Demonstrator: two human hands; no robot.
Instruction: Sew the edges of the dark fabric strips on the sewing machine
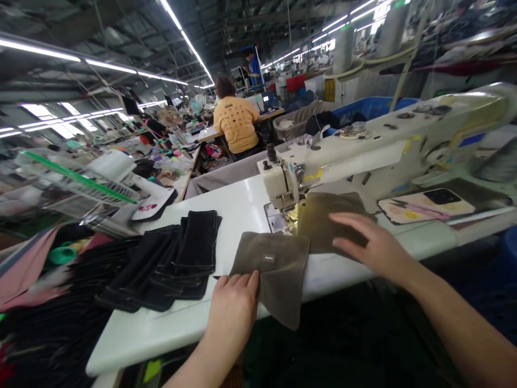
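My left hand has its fingers closed on the near left edge of a brown fabric piece bearing a small label. That piece lies on the sewing table, and its lower corner hangs over the front edge. A small dark tip pokes out left of this hand; I cannot tell what it is. My right hand, fingers apart, is over a second brown fabric piece; whether it touches the cloth is unclear. This second piece lies beside the needle area of a white sewing machine, lit by its lamp.
Black stitched fabric pieces are stacked at the left of the white table. A phone with a pink-handled tool on it lies right. More dark cloth is heaped left. A person in a yellow shirt sits ahead.
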